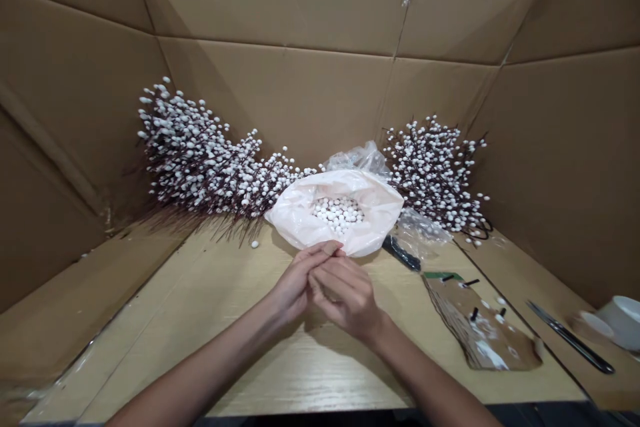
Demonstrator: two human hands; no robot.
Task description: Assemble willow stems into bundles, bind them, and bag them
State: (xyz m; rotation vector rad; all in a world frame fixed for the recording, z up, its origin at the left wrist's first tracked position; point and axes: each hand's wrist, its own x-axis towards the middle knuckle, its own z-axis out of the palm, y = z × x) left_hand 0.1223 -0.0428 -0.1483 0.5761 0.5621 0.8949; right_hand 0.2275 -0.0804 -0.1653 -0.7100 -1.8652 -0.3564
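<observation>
My left hand and my right hand meet at the near edge of a pale plastic bag. Fingers of both hands are bent and pressed together; whatever lies between the fingertips is too small or hidden to make out. Inside the open bag is a heap of small white balls. Behind it to the left lies a big bundle of dark stems with white berries, and to the right a smaller bundle.
Clear plastic wrap lies behind the bag, a black-handled tool beside it. At right are a layered cardboard piece with black pegs, a knife and a white cup. Cardboard walls enclose the wooden table.
</observation>
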